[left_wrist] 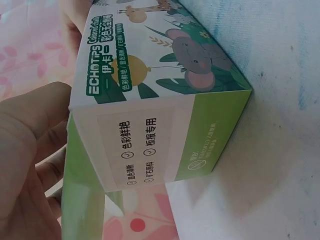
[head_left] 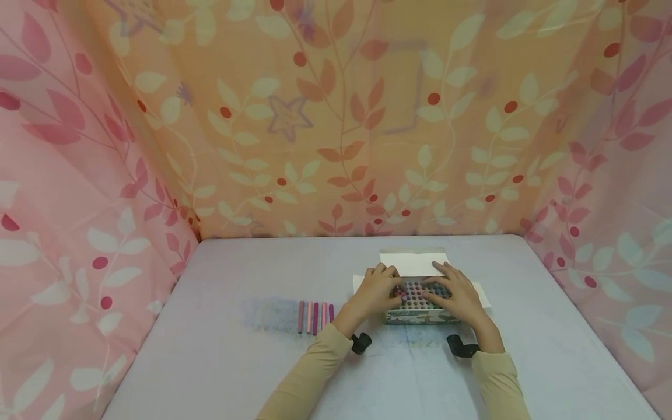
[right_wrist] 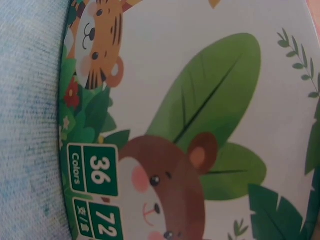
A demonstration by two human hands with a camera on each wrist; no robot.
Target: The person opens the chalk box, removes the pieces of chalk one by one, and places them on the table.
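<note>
A box of coloured chalk (head_left: 422, 317) stands on the table, its top open and rows of round chalk ends (head_left: 416, 291) showing inside. My left hand (head_left: 374, 290) reaches over the box's left end, fingers bent down at the chalks there; I cannot tell whether it pinches one. Over the right part of the box my right hand (head_left: 462, 293) is spread, thumb and fingers apart above the chalk rows. In the left wrist view, the box's printed end (left_wrist: 145, 140) faces the camera, with the left fingers (left_wrist: 47, 135) at its upper edge. The box's animal-print front (right_wrist: 200, 100) fills the right wrist view.
Several pink and purple chalk sticks (head_left: 315, 318) lie side by side left of the box. White box flaps (head_left: 413, 263) fold out at the back and sides. Blue chalk smudges (head_left: 268, 315) mark the white table cloth (head_left: 236, 367). Patterned curtains (head_left: 336, 116) surround the table.
</note>
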